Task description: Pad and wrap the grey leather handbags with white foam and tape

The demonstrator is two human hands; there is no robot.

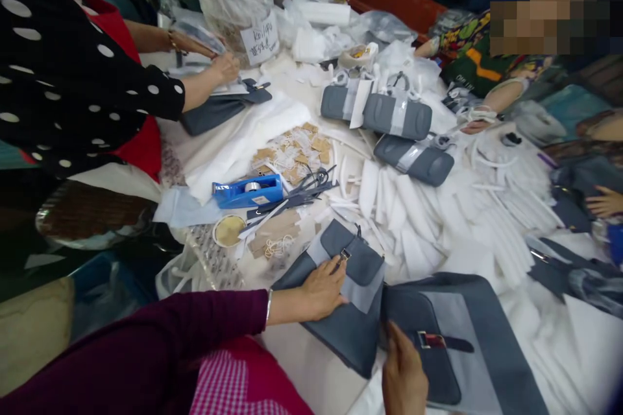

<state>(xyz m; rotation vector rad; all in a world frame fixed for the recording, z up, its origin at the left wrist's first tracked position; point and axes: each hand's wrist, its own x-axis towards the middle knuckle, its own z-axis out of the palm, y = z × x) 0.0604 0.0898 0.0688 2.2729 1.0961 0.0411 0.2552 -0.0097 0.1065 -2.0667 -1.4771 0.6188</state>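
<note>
My left hand lies flat with its fingers stretched out on a dark grey bag, its fingertips by the small metal buckle. A lighter grey band wraps this bag under its flap. My right hand is at the bottom, fingers closed and pointing up at the gap between this bag and a larger dark grey bag. What those fingers hold, if anything, is hidden. The larger bag has a strap with a reddish metal buckle and a similar pale band.
A blue tape dispenser, dark straps and a pile of tags lie beyond my left hand. White foam pieces and wrapped grey bags cover the middle. A co-worker in a dotted sleeve handles another bag; others stand right.
</note>
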